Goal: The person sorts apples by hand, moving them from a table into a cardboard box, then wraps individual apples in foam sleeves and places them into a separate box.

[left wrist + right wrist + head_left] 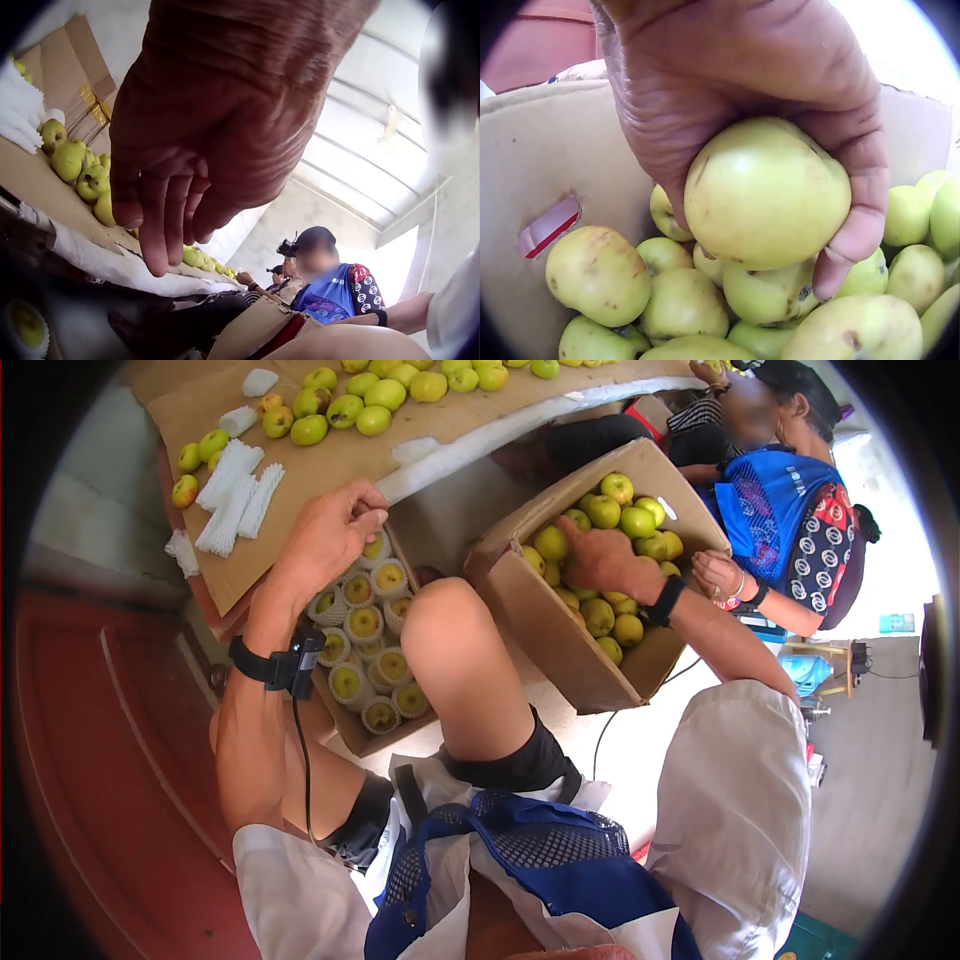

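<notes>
My right hand [608,560] is inside a deep cardboard box [530,600] of yellow-green apples. In the right wrist view its fingers and thumb wrap around one green apple [769,196], above the other apples [684,304]. My left hand [335,532] hovers over the far end of a smaller carton [352,732]. Its fingers [176,217] hang down loosely with nothing in them. That carton holds apples in white foam net sleeves [364,622], set in rows; my left hand hides part of its far end.
A cardboard-covered table [290,480] ahead bears loose apples [385,394] and foam sleeves [232,495]. My knee [450,610] stands between the two boxes. Another person in a blue vest [755,510] sits beyond the large box, one hand [718,575] near its rim.
</notes>
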The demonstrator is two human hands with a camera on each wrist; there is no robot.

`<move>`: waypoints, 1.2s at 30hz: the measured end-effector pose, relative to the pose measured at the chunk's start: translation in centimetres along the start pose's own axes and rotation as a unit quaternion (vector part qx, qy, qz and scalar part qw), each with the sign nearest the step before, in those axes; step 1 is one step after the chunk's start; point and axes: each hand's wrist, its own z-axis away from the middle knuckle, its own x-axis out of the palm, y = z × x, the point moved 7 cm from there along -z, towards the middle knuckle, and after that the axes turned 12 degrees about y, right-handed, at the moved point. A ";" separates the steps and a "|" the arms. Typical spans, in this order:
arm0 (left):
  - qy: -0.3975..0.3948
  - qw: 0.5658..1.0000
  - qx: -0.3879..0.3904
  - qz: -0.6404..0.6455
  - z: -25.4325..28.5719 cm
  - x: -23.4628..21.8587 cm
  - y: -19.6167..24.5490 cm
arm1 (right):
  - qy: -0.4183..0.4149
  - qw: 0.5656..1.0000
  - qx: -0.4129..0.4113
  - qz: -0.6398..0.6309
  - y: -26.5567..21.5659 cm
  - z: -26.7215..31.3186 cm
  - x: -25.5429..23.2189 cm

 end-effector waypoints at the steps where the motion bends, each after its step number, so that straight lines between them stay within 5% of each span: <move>1: 0.005 1.000 0.009 0.000 -0.1 0.1 -0.1 | 0.016 1.000 -0.010 -0.019 -0.3 -0.5 -0.1; 9: 0.000 1.000 0.023 -0.001 0.3 0.0 0.5 | 0.158 0.979 0.029 -0.125 1.0 0.0 0.7; 23: -0.011 1.000 0.021 -0.017 0.9 -0.2 0.8 | 0.080 0.993 0.028 -0.077 0.6 -2.4 1.4; 36: -0.006 0.999 0.046 -0.020 0.9 -0.5 0.0 | 0.206 0.966 0.011 -0.155 2.8 0.6 2.5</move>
